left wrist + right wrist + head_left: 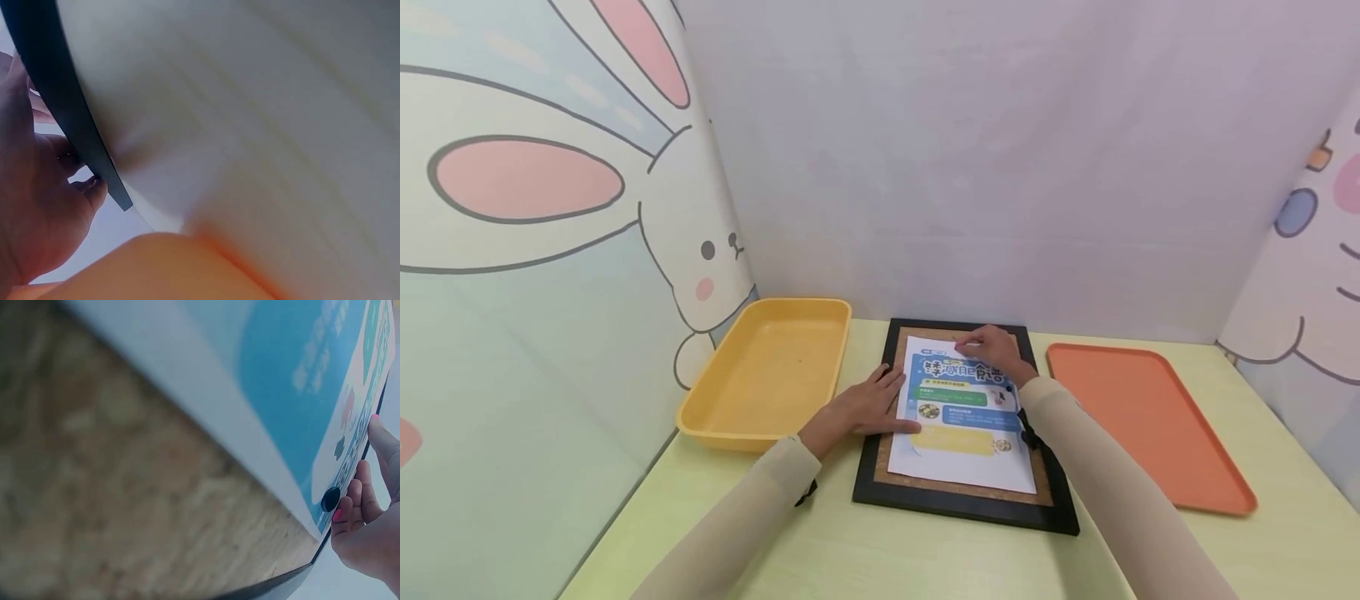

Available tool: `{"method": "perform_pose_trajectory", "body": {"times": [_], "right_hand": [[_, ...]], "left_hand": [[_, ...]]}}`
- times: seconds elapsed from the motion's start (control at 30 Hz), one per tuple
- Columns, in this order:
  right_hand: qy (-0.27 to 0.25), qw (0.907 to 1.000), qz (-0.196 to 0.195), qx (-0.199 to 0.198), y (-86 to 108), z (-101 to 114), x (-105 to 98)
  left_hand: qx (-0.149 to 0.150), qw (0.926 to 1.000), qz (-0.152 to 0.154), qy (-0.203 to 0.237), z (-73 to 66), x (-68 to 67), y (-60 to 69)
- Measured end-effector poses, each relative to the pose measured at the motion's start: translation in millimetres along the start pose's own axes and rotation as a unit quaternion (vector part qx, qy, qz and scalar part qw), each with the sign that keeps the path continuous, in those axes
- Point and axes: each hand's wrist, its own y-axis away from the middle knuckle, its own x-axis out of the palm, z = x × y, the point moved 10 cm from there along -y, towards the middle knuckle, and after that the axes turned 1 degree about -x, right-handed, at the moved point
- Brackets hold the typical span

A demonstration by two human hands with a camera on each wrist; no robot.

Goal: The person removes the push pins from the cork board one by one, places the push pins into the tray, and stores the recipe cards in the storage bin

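Note:
A printed sheet of paper [973,467] with blue, green and yellow panels lies on a black-framed cork board [966,514]. My left hand [868,406] rests on the board's left side with fingers spread, its thumb on the paper. In the left wrist view that hand [47,187] lies along the dark frame [69,106]. My right hand [992,348] is at the paper's top edge, fingertips pinching a small red push pin [959,347]. In the right wrist view, a round black pin head [331,499] sits on the paper near the right hand [375,519].
A yellow tray [760,437] stands left of the board. To its right lies a flat orange tray [1150,417], partly behind the right sleeve [1097,475]. A pale curtain [985,167] rises behind the table [880,558], with rabbit-printed cloth [550,333] at the left.

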Motion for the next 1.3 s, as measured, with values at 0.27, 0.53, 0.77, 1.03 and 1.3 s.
{"method": "perform_pose_trajectory", "body": {"times": [0.27,0.53,0.77,1.03,1.3], "right_hand": [[-0.003,0.9999,0.014,0.002,3.4,4,-4],[-0.001,0.9996,0.029,0.005,9.4,9,-5],[0.003,0.9999,0.014,-0.006,7.7,12,-8],[0.012,0.9997,-0.004,-0.022,6.1,17,-13],[0.007,0.9988,-0.019,-0.044,6.2,22,-19]], "left_hand": [[0.0,1.0,-0.005,0.004,0.9,-0.5,0.0],[0.004,1.0,0.0,0.007,-0.2,1.6,1.0],[0.004,1.0,-0.001,0.004,0.1,2.0,0.9],[0.004,0.9999,-0.004,0.008,-1.0,2.3,-1.1],[0.002,0.9999,0.002,0.01,0.0,0.6,1.0]]}}
